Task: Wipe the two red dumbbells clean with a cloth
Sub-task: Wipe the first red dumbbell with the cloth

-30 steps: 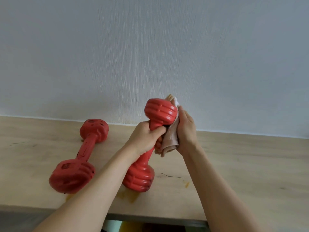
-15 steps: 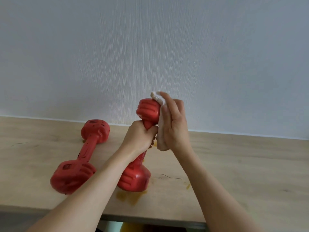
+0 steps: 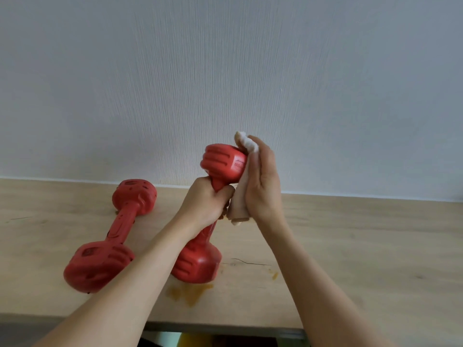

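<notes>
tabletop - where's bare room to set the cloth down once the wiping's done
The widest bare stretch of the tabletop lies right of the right hand and the cloth, back to the wall. The left is crowded: the lying dumbbell, the held dumbbell, and yellow stains near the front edge.

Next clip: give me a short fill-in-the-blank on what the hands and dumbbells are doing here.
1. The left hand grips the upright dumbbell by its ____.
2. The right hand presses a ____ against that dumbbell's upper head.
3. The other dumbbell lies on the ____, with no hand on it.
4. Under the upright dumbbell's lower head is a yellowish ____.

Missing words: handle; cloth; table; stain
</notes>
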Tool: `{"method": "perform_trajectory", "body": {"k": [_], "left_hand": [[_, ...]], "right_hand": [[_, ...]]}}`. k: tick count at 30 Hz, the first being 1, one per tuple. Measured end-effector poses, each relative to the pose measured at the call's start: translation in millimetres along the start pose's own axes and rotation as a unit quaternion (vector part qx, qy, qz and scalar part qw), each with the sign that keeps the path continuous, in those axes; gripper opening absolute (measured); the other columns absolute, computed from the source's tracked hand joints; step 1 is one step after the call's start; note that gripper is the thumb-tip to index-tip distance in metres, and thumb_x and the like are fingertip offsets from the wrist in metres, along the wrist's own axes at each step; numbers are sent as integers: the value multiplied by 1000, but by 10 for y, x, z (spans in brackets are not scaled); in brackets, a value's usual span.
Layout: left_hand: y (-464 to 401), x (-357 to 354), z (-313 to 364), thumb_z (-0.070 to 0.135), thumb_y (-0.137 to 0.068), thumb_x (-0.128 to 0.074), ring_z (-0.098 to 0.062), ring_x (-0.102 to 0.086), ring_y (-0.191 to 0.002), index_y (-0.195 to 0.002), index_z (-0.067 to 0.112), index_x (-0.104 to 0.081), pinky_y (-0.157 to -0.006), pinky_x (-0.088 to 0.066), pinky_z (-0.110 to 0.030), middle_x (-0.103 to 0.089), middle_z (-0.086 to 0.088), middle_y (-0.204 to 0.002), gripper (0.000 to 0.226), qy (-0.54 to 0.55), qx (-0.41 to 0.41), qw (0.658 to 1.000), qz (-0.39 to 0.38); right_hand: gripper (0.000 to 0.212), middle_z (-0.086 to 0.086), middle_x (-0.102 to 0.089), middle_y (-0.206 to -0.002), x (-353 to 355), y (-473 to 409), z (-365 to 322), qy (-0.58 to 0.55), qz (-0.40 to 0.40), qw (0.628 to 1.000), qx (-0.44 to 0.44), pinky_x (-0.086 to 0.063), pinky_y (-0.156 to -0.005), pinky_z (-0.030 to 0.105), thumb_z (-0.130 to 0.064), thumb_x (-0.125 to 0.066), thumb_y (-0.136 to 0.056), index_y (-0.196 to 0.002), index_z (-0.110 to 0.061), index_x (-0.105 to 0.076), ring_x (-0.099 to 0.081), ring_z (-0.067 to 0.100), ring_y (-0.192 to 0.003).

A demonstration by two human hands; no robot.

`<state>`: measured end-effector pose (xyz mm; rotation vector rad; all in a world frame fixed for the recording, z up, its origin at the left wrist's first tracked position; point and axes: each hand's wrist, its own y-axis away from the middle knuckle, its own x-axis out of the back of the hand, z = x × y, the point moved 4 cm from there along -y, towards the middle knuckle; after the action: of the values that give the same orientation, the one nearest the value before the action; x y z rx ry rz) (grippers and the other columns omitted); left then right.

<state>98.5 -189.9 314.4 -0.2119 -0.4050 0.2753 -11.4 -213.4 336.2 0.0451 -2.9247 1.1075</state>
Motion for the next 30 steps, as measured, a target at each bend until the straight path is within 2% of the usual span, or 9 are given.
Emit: {"method": "perform_trajectory", "body": {"k": [3, 5, 9, 12, 15, 19, 23, 27, 30], "left_hand": [[2, -36, -3, 4, -83, -53, -18, -48, -39, -50, 3, -50, -48, -41, -32, -50, -2, -39, 32, -26, -24, 999, -9], [7, -44, 3, 9, -81, -55, -20, -49, -41, -53, 1, -50, -52, -44, -38, -50, -4, -41, 30, -31, -33, 999, -13], [-5, -32, 5, 8, -83, -56, -18, -50, -44, -53, 9, -50, -55, -44, -35, -51, -2, -42, 31, -69, -36, 997, -1], [-49, 8, 3, 11, -82, -55, -28, -57, -53, -64, 3, -53, -57, -45, -38, -58, -13, -53, 20, -94, -26, 994, 46], [-60, 8, 8, 13, -82, -53, -34, -58, -62, -71, -2, -53, -60, -46, -43, -60, -19, -61, 19, -131, -43, 988, 77], [-17, -30, 8, 15, -82, -58, -21, -52, -54, -71, 10, -48, -51, -37, -31, -54, -4, -57, 16, -165, -64, 982, 72], [-18, -37, 16, 14, -82, -60, -26, -57, -57, -75, 10, -49, -55, -42, -33, -57, -6, -60, 14, -159, -69, 982, 73], [-35, -21, 13, 15, -82, -57, -18, -48, -53, -70, 14, -44, -48, -32, -29, -50, 0, -57, 18, -176, -64, 979, 74], [-38, -9, -3, 16, -81, -55, -23, -53, -59, -74, 10, -50, -53, -39, -33, -55, -3, -60, 11, -180, -57, 979, 77]], "right_hand": [[30, -5, -61, -113, 113, -70, 86, -72, -14, 994, -76, -43, -90, 12, -16, -31, -104, -121, -12, -55, -58, -6, -103], [31, -2, -62, -111, 153, -74, 127, -87, -27, 990, -106, -44, -90, 14, -16, -31, -104, -121, -5, -55, -59, -2, -102], [29, 0, -64, -113, 209, -44, 124, -49, -26, 992, -114, -45, -91, 20, -19, -35, -103, -117, -11, -59, -61, 8, -105], [25, -1, -60, -110, 189, -15, -46, 40, -18, 999, -29, -42, -88, 18, -19, -38, -100, -106, -15, -62, -57, 9, -103], [25, -9, -58, -105, 162, -6, -187, 83, -26, 996, 29, -43, -90, 26, -19, -37, -99, -99, -22, -62, -56, 15, -104], [22, -7, -57, -95, 273, -34, -47, 93, -2, 996, -16, -44, -79, 27, -24, -33, -96, -90, -26, -54, -57, 12, -90], [22, -1, -57, -89, 323, -36, 129, 94, -4, 992, -85, -41, -71, 29, -19, -35, -100, -89, -20, -54, -52, 8, -75], [22, -5, -59, -97, 264, -7, -89, 89, 11, 996, -14, -44, -83, 28, -20, -35, -96, -89, -24, -56, -57, 16, -95], [24, -10, -59, -101, 172, 28, -252, 86, -15, 996, 33, -44, -85, 24, -17, -37, -97, -94, -22, -60, -56, 17, -101]]}}
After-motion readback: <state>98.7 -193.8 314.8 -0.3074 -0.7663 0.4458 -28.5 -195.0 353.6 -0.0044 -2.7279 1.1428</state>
